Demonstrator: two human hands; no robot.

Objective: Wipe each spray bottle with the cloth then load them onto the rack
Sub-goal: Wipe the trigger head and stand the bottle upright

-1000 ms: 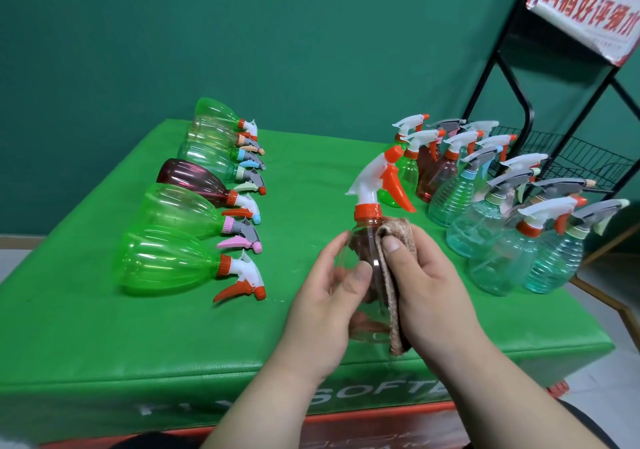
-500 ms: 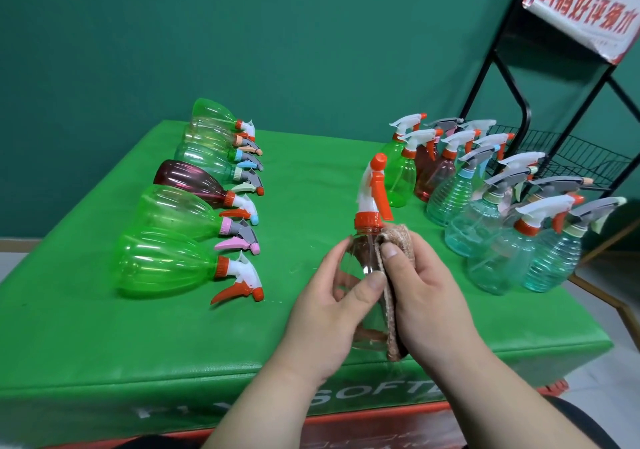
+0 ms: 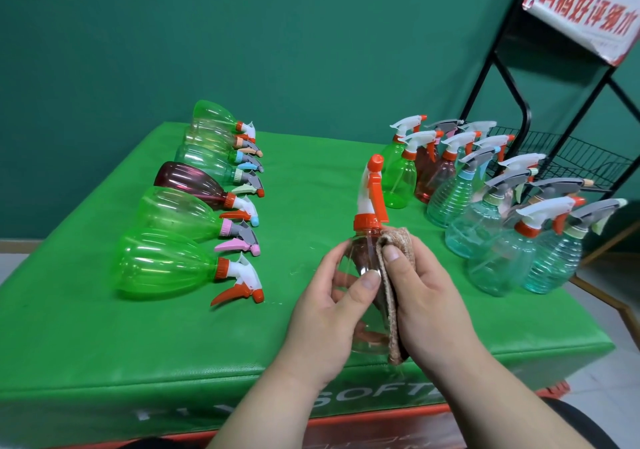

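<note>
A clear spray bottle with an orange collar and white-and-orange trigger head stands upright between both hands above the table's front edge. My left hand grips its body, thumb across the front. My right hand holds a brown knitted cloth pressed against the bottle's right side. Several bottles lie on their sides in a row at the left. Several more stand upright in a cluster at the right. The black wire rack stands beyond the table's right end.
The green padded table carries all the bottles, with bare green surface between the two groups. A red-and-white sign hangs on the rack's top. A dark green wall runs behind the table.
The bottle has turned in my hands: its trigger head, which pointed right, now faces away from me. Both hands stay on it with the cloth against its side.
</note>
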